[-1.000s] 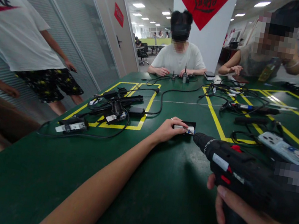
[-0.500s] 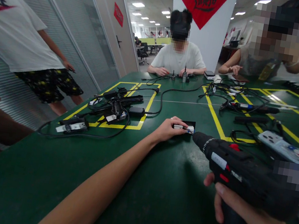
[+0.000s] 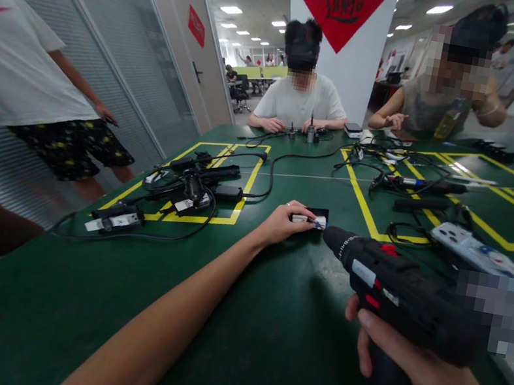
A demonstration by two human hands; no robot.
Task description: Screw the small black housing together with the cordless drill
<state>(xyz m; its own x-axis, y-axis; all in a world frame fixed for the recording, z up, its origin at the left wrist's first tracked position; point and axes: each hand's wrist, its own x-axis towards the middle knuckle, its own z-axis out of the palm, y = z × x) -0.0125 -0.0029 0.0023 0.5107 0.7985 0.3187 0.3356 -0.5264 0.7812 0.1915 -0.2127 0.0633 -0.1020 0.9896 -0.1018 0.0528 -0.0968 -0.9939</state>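
Observation:
My right hand (image 3: 390, 342) is closed round the grip of a black cordless drill (image 3: 399, 287) with red buttons, held above the table. The drill's chuck points left, toward my left hand (image 3: 284, 224). The fingers of that hand are closed on a small black case (image 3: 324, 214) with whitish pieces in it, lying on the green tabletop. The chuck's nose appears just beside the case's right end; I cannot tell whether they touch. My fingers partly cover the case.
Left of centre lies a heap of black devices and cables (image 3: 196, 185) inside yellow tape. A long cable (image 3: 272, 168) runs across the table. At right are more cables, a black tool (image 3: 427, 186) and a pale blue box (image 3: 480, 248). Two people sit opposite; others stand at left.
The whole view has shifted slightly, so things appear a little further left. Both hands keep their holds, and the drill stays at the case's right end.

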